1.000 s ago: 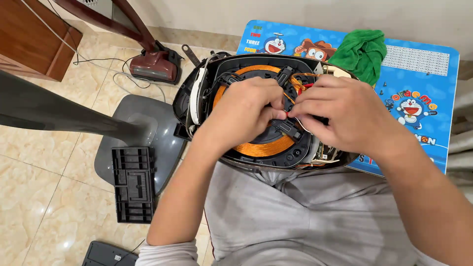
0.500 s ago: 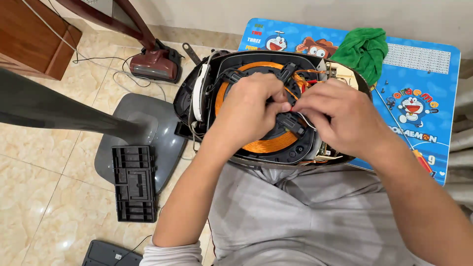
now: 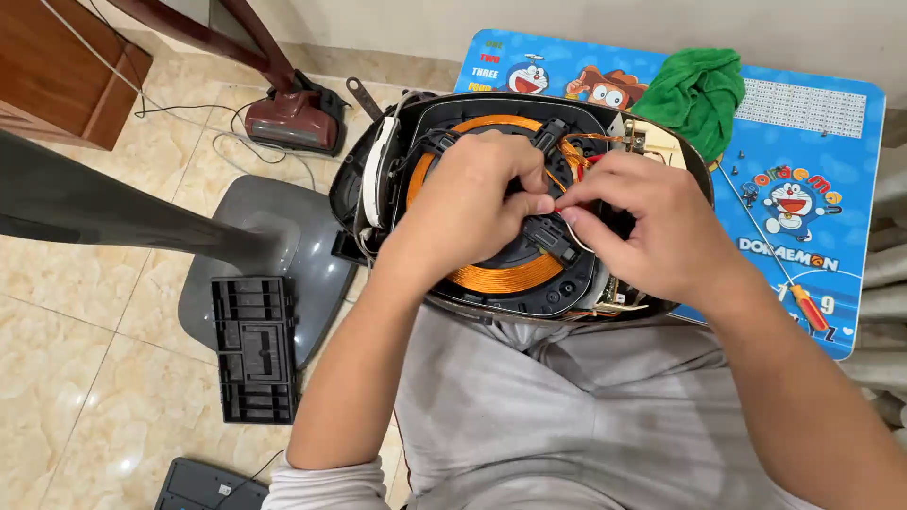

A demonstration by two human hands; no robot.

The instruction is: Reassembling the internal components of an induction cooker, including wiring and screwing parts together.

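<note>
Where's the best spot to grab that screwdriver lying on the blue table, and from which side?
Probably the red-and-yellow handle of the screwdriver, from above with a pinch across its width. It lies flat on the blue table, its thin shaft running up toward the green cloth; the handle is the thicker part and sits nearest the right hand.

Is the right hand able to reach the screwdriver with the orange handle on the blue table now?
Probably yes. The screwdriver lies uncovered on the blue table, just right of the right hand. But its fingers pinch a red wire, so it must release that first.
</note>
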